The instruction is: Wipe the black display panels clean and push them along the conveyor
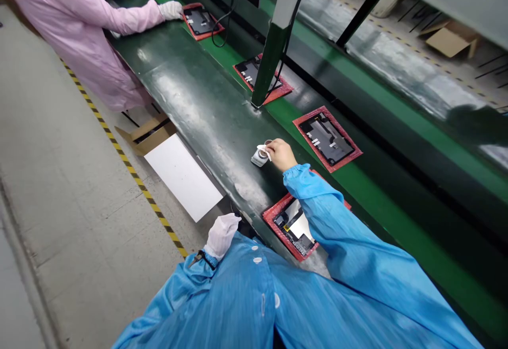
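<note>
My right hand (280, 154), bare, reaches over the green bench and pinches a thin white cloth-like piece (263, 151). Right under it is a small whitish container (259, 159) with a round top; the piece partly covers it. My left hand (223, 236) wears a white glove and a dark wrist strap. It hangs by the bench's front edge with its fingers drawn together; what they hold, if anything, is hidden. Close to my body lies an opened flat device (294, 226) on red bubble wrap, partly covered by my right sleeve.
Several similar devices on red wrap, one of them a dark panel (328, 138), lie along the green strip. A green-and-white post (270, 57) with cables rises from the bench (190, 100). A co-worker in pink (87, 26) works at far left. A white board (183, 177) and carton stand below.
</note>
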The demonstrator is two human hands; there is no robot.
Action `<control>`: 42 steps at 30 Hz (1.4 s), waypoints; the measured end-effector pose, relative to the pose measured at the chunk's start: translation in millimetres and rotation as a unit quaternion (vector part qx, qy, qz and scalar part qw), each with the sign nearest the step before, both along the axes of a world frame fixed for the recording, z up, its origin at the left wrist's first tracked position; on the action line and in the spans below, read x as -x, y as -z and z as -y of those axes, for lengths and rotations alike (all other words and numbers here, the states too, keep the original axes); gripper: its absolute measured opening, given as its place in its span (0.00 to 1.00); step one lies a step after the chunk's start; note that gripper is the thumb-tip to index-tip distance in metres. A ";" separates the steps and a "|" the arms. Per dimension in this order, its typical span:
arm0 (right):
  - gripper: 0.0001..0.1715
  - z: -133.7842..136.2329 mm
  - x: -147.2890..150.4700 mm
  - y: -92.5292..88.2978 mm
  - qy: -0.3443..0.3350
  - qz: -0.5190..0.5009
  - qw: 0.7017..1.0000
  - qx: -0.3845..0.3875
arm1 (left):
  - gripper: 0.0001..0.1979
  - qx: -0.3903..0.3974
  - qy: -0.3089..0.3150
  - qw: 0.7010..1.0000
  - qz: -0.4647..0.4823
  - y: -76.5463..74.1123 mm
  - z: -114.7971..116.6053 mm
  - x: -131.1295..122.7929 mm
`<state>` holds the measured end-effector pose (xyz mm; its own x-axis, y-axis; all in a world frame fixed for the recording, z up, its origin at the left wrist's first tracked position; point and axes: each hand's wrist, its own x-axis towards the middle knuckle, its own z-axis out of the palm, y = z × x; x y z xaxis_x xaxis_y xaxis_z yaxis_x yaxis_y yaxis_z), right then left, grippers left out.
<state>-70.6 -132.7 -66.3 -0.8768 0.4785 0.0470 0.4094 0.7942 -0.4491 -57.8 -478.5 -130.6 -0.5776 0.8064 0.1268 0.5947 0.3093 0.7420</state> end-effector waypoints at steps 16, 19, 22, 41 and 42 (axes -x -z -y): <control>0.11 -1.3 -1.8 0.8 -0.022 0.007 1.000 -0.009 | 0.13 0.007 -0.010 1.000 -0.004 4.8 3.3 1.0; 0.11 0.8 -2.0 0.0 -0.022 0.012 1.000 -0.008 | 0.12 0.010 -0.008 1.000 -0.008 6.3 4.4 1.2; 0.11 3.1 -1.3 -2.2 -0.021 0.022 1.000 -0.007 | 0.13 0.003 -0.006 1.000 -0.009 8.0 5.3 1.0; 0.04 5.4 -5.3 -20.7 0.150 -0.055 0.969 0.191 | 0.12 -0.006 0.010 1.000 -0.026 10.1 4.8 0.7; 0.05 3.2 -12.0 -23.5 0.188 -0.075 0.943 0.264 | 0.12 -0.008 0.014 0.999 -0.027 9.5 4.4 1.3</control>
<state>-58.6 -135.9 -42.9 -0.6432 0.7456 -0.1742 0.5171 0.2552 -0.8170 -59.1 -482.9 -140.1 -0.5473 0.8192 0.1712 0.6425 0.2802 0.7133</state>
